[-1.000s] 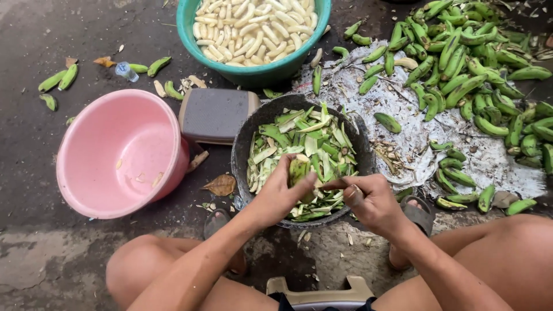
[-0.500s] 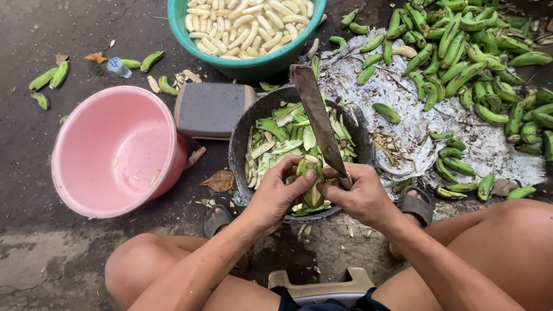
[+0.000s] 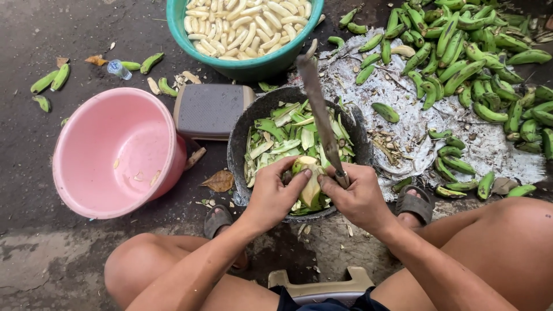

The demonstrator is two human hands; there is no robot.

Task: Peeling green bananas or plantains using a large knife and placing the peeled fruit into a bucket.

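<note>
A half-peeled green banana is held between the two hands, just above the near edge of a dark round basin that is full of green peel strips. The left hand is closed around the left side of the fruit, with the fingers curled over its top and the thumb pressed on the pale, already bared flesh. The right hand is closed tightly on the handle of a long knife, and its thumb rests against the fruit; the blade is pointed up and away from the body, over the basin.

Beyond the hands, a teal tub filled with peeled pale bananas is seen. To the left of the left hand stands a pink bucket, and between it and the basin a small grey stool is placed. To the right of the right hand, a heap of unpeeled green bananas lies on a whitish, stained sheet.

Some risk can be judged from this position. The left thumb is kept very near to the base of the blade, so a slip on the wet, sticky peel could bring the edge against it. The fruit is gripped only by fingertips and could be dropped into the peels if the grip is loosened.
</note>
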